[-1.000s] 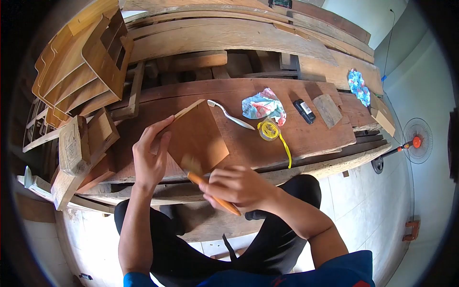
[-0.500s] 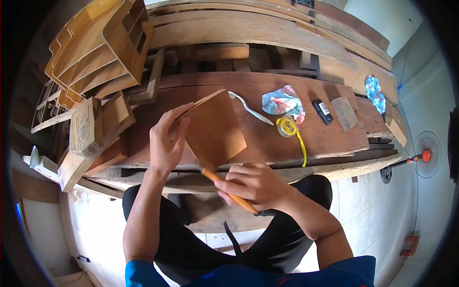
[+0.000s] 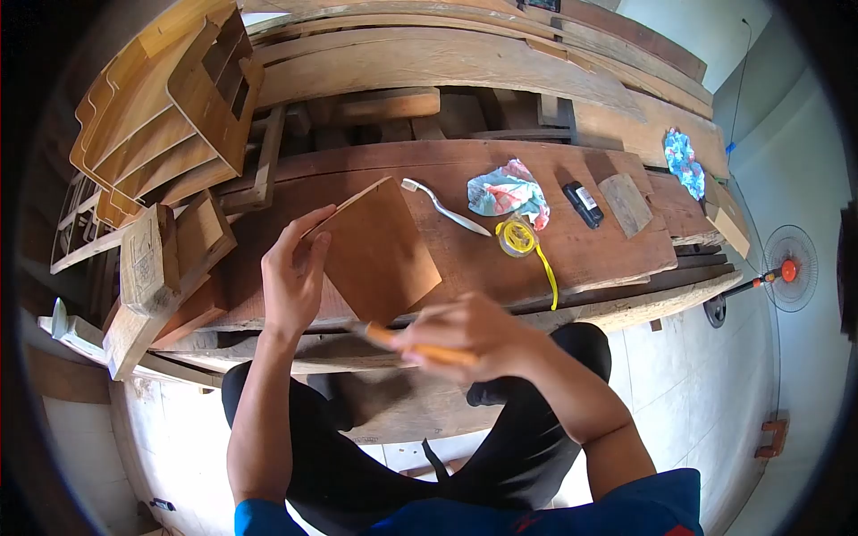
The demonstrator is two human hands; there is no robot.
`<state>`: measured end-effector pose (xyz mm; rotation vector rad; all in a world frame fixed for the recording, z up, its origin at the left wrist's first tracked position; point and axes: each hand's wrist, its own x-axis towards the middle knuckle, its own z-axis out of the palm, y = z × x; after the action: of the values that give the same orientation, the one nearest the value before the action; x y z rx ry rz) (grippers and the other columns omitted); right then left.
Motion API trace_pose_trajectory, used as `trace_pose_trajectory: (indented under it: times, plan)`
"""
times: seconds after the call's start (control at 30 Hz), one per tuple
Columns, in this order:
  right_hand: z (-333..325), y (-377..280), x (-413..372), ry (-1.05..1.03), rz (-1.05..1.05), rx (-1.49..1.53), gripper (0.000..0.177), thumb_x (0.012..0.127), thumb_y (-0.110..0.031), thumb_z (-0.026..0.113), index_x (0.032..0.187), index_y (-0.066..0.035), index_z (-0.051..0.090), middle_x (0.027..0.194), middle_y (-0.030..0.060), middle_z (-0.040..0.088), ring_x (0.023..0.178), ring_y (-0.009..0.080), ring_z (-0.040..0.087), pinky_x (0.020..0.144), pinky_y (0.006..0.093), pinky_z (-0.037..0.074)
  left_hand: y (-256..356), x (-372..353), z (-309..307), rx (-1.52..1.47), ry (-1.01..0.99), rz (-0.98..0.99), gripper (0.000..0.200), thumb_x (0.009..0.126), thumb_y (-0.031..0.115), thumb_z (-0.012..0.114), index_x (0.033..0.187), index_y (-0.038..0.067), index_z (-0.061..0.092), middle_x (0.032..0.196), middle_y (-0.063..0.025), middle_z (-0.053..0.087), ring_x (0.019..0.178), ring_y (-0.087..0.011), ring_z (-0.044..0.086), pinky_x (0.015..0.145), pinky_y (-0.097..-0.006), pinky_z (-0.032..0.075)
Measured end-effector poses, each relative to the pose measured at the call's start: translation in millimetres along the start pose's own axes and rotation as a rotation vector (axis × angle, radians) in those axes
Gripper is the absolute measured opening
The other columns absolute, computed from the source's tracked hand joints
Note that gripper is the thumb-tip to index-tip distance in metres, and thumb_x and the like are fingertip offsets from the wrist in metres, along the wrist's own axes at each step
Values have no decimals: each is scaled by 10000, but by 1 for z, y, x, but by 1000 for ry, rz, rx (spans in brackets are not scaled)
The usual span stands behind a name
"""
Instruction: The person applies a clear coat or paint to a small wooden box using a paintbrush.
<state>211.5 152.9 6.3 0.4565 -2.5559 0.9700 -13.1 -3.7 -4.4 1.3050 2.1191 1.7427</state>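
Note:
My left hand (image 3: 297,272) grips a thin, flat, squarish wooden board (image 3: 380,250) by its left edge, thumb on the near face and fingers behind. The board is tilted above the brown workbench top. My right hand (image 3: 469,335) is closed around a slim orange-handled tool (image 3: 429,347), which points left toward the board's bottom corner. Motion smears that hand and the tool's tip, so the tip's kind and any contact with the board cannot be made out. A white toothbrush (image 3: 447,207) lies just right of the board.
On the bench (image 3: 590,263) lie a crumpled patterned cloth (image 3: 505,192), a yellow tape roll (image 3: 517,237), a black bottle (image 3: 583,205) and a wood scrap (image 3: 626,205). A wooden shelf organizer (image 3: 165,125) stands at left, above wood blocks (image 3: 147,263). A fan (image 3: 788,271) is at right.
The view has shifted slightly, moving the scene left. My right hand and the orange-handled tool are now blurred, with the tool tilted nearer to level. My left hand keeps its hold on the board.

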Motion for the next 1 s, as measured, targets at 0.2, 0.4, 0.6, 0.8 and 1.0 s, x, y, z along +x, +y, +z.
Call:
trace_pose_trajectory:
  times: [0.2,0.4,0.6,0.8,1.0]
  plan:
    - [-46,31,-12,256,312,-387,120,938,-215,751,1018,-141,699,861,65,767,729,254,754,629,394,605,-1,1,-1,13,18,-6,282,1064,52,622,1335,9,687,1139,-125,754,1030,-125,704,926,-287,558]
    - [4,-3,-2,95,35,-132,119,910,-200,773,982,-122,720,795,32,716,659,191,703,554,337,551,-2,3,2,17,55,-17,284,1056,65,643,1331,14,688,1166,-123,763,1046,-139,712,930,-291,560]
    - [-42,28,-10,296,348,-250,112,946,-79,713,1056,-83,738,855,79,752,732,200,758,622,325,570,-2,1,-3,37,51,-76,327,1039,102,672,1346,-9,668,1241,-147,754,1124,-188,715,987,-325,554]
    - [-16,7,-2,377,138,136,157,999,-151,705,1144,-89,710,920,73,776,785,189,776,651,299,583,11,0,-13,-155,-30,-84,360,1013,73,600,1351,-38,653,1387,-190,687,1278,-234,655,1098,-365,502]
    - [-13,24,-5,377,168,308,157,1055,-43,622,1184,12,693,1032,122,766,920,166,799,746,235,610,23,2,-16,-284,-122,-182,356,993,53,575,1327,-33,662,1484,-217,618,1362,-270,603,1163,-395,448]
